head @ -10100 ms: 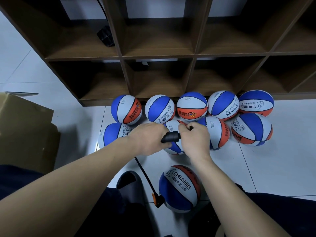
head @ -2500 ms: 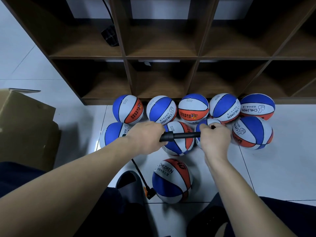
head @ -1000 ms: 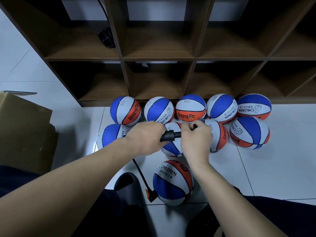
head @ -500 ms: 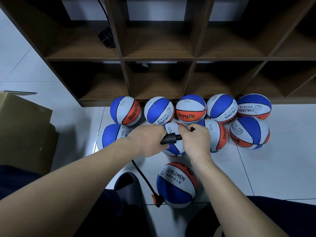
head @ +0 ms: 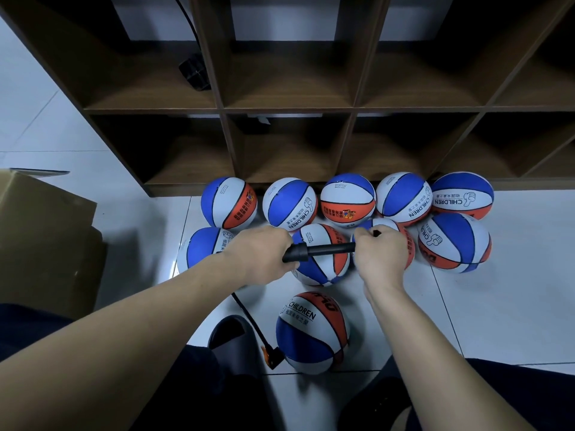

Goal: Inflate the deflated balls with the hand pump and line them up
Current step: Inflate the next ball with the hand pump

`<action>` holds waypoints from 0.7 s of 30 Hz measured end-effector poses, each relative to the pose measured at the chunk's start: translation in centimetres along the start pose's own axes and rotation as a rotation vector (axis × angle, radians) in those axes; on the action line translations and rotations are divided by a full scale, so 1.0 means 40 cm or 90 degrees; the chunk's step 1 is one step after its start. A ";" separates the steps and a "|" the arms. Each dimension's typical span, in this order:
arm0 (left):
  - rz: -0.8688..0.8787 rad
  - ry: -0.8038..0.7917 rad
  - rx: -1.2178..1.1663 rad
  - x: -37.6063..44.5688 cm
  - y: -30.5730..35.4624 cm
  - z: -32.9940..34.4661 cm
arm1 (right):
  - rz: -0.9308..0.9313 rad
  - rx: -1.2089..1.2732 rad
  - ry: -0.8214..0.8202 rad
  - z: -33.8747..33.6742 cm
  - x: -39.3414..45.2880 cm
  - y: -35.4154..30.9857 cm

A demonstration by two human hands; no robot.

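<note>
Counting the balls gives ten: five in a back row [head: 346, 198] against the wooden shelf [head: 289, 107], four in a second row [head: 454, 242], and one ball [head: 311, 332] alone nearest the person. One hand pump [head: 320, 251] is held level above the second row. The left hand [head: 261, 256] is wrapped tight round its barrel; the right hand [head: 381, 253] is fisted round the handle, rod partly drawn out. Its hose [head: 249, 318] runs down to the near ball. One cardboard box [head: 46, 231] sits left.
</note>
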State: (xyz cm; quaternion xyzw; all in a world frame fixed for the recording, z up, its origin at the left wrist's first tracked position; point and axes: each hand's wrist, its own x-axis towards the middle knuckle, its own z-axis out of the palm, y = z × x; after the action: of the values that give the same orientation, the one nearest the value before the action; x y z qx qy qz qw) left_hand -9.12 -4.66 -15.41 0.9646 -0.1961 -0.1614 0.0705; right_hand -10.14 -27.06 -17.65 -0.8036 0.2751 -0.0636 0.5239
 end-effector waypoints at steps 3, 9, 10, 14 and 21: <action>0.002 0.006 0.007 0.005 0.017 -0.005 | -0.026 -0.003 -0.002 0.021 -0.025 -0.013; 0.007 0.000 0.002 0.002 0.046 -0.001 | -0.066 -0.014 -0.030 0.061 -0.087 -0.020; 0.010 -0.003 0.000 0.001 0.050 0.001 | -0.072 -0.018 -0.038 0.068 -0.097 -0.018; 0.015 -0.006 0.002 -0.003 0.061 0.009 | -0.049 -0.020 -0.069 0.083 -0.114 -0.012; 0.023 -0.023 -0.028 0.003 0.063 0.007 | -0.018 0.009 -0.088 0.081 -0.093 -0.006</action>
State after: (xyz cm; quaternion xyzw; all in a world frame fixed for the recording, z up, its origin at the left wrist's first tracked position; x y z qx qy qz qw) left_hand -9.98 -7.02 -15.22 0.9561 -0.2112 -0.1818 0.0908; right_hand -11.91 -22.50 -18.19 -0.8064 0.2261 -0.0173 0.5462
